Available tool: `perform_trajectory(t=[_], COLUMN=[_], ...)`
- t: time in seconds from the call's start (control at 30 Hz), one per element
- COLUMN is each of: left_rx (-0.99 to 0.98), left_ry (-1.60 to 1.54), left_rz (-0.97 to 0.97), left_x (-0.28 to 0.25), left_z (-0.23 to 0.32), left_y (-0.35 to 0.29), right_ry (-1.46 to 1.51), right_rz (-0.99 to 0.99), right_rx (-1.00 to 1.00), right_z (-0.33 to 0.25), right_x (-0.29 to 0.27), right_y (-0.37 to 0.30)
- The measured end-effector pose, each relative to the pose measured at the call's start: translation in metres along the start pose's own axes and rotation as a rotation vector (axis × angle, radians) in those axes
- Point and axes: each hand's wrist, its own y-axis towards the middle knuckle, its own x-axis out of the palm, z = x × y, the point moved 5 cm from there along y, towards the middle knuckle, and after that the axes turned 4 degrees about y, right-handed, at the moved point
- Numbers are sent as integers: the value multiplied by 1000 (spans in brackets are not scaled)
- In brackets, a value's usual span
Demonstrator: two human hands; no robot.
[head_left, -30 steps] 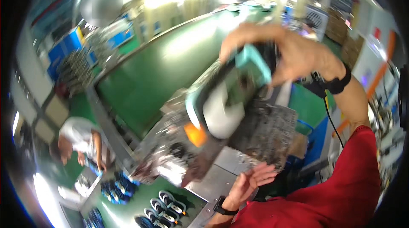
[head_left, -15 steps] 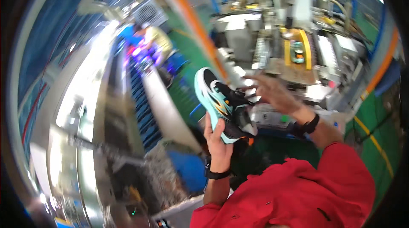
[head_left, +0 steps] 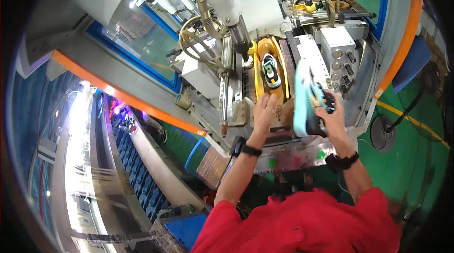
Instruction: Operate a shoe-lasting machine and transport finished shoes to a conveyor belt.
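My right hand (head_left: pixel 333 120) grips a running shoe (head_left: pixel 305 104) with a pale teal sole and a dark upper. It is tilted with its sole toward the left and is slightly blurred. My left hand (head_left: pixel 263 117) reaches forward with fingers extended, holding nothing. Just beyond those fingertips is the near end of a yellow-sided cradle (head_left: pixel 259 71) in the machine. Another shoe (head_left: pixel 271 71), black, white and mint, sits in that cradle. Whether my left fingertips touch the cradle, I cannot tell.
A metal piston (head_left: pixel 239 35) hangs above the cradle. A valve block with gauges (head_left: pixel 336 59) stands to the right. Below my hands runs a button panel (head_left: pixel 288 159). A conveyor (head_left: pixel 137 172) lies at left, an orange-edged frame (head_left: pixel 127 99) beside it, a fan (head_left: pixel 384 131) at right.
My view has turned toward the machine, which now fills the centre. The shoe has passed from my left hand to my right. My emptied left hand now extends toward the yellow-sided cradle.
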Motion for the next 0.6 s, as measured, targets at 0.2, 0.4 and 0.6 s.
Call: perform_trajectory(t=[0.2, 0.4, 0.6], left_rx=[87, 156, -197], left_ry=[699, 793, -395], left_rz=[320, 416, -11], left_x=[4, 0, -38], left_z=[-14, -32, -27], left_y=[169, 225, 143], right_ry=[-287, -525, -815], right_rz=[195, 269, 56], right_rx=[-164, -263, -161], right_z=[-46, -49, -41], right_x=[-44, -41, 37], right_y=[22, 64, 196])
